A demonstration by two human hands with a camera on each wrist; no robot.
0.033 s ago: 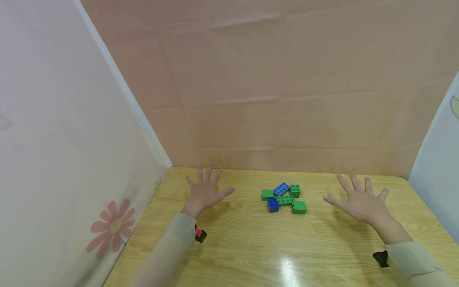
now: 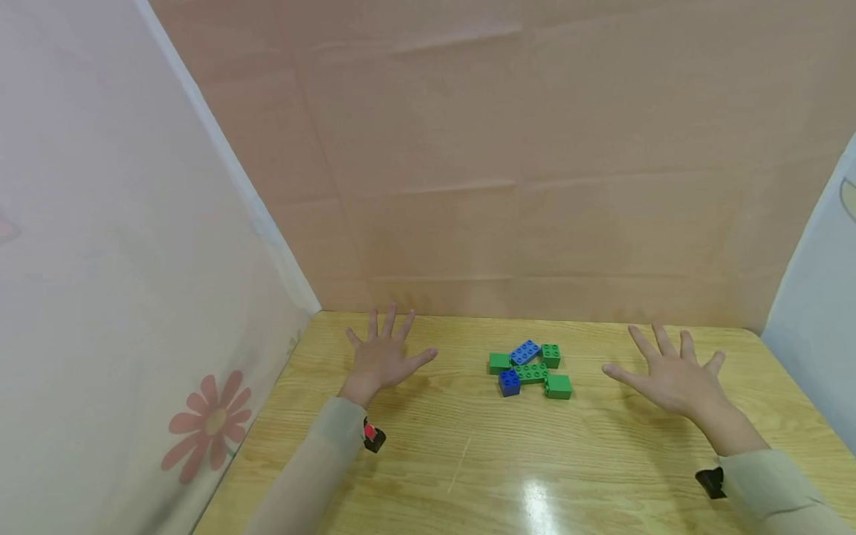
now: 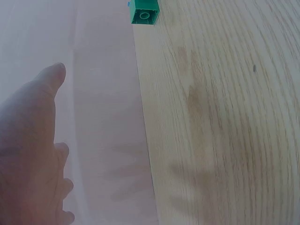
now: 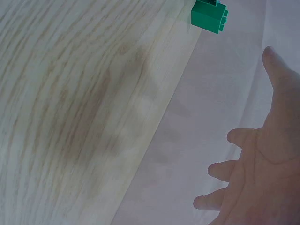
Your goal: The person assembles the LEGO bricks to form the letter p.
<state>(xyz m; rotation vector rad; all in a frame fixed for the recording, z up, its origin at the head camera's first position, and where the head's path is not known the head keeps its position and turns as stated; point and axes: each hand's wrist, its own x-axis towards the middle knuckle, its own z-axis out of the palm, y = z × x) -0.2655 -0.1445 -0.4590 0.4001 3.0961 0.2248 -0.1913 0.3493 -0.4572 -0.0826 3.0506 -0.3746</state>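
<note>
A small group of toy building bricks lies on the wooden table between my hands. It holds a long blue brick (image 2: 524, 352), a long green brick (image 2: 531, 373), a darker blue brick (image 2: 510, 383) and an upright green brick (image 2: 550, 356). Two more green ones lie tipped on their sides, a left green brick (image 2: 498, 363) and a right green brick (image 2: 558, 387). My left hand (image 2: 383, 362) is spread left of the group, touching no brick. To the right, my right hand (image 2: 681, 379) is likewise spread and holds nothing. Each wrist view shows a green brick (image 3: 145, 11) near its top edge.
The wooden table (image 2: 428, 461) meets a tan cloth wall (image 2: 428, 186) at its back edge. A pale cloth with a pink flower (image 2: 215, 422) borders the left side, and another pale cloth (image 2: 819, 297) the right. Both wrists carry small black mounts (image 2: 374, 438).
</note>
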